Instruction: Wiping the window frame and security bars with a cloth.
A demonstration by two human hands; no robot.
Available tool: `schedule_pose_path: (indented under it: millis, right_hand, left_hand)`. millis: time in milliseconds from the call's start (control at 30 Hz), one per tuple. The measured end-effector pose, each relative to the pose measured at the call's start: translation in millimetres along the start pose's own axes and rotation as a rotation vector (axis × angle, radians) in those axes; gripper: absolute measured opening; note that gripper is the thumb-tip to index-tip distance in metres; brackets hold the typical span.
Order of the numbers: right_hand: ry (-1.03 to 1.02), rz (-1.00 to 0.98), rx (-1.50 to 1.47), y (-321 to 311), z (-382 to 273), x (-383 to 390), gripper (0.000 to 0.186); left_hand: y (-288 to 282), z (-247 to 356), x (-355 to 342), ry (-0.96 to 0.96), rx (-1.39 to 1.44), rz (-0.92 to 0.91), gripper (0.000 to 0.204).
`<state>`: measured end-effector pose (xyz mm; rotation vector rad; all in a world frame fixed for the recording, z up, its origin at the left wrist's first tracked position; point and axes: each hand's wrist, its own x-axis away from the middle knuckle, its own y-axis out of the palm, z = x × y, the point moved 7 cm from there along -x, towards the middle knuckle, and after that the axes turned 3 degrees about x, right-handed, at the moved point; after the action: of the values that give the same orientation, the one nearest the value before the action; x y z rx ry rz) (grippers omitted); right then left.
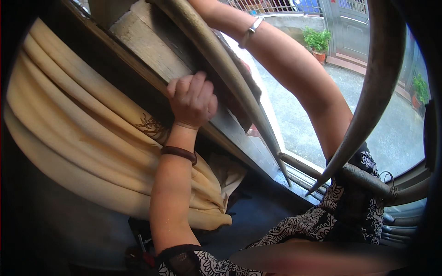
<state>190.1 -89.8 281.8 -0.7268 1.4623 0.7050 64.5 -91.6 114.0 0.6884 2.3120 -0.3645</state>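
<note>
My left hand is closed over the edge of a grey wooden window frame, fingers curled on top. A dark bangle sits on that wrist. My right forearm reaches up and outward past a curved metal window bar. It wears a silver bracelet. The right hand itself is cut off at the top edge of the picture. A second metal bar arcs down on the right, and both bars end near the sill.
A cream curtain hangs bunched at the left, below the frame. Outside lie a concrete yard, potted plants and a grey gate. My black-and-white patterned clothing fills the lower right.
</note>
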Motion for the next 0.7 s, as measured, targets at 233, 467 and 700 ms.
schedule_pose_path:
  millis: [233,467,700]
  right_hand:
    - [0.294,0.129,-0.218,-13.2,7.8,7.1,0.017]
    - [0.012,0.292,0.081,-27.4,-11.1,-12.3,0.014]
    - [-0.232,0.007,0.226,-20.5,-32.5,-6.5,0.029]
  left_hand:
    - [-20.7,7.4,-5.2,0.002,0.029,0.042,0.009]
    - [-40.0,13.7,-23.1,-0.026,0.074,0.017,0.011]
    - [-45.1,14.0,-30.3,-0.033,0.088,0.003,0.011]
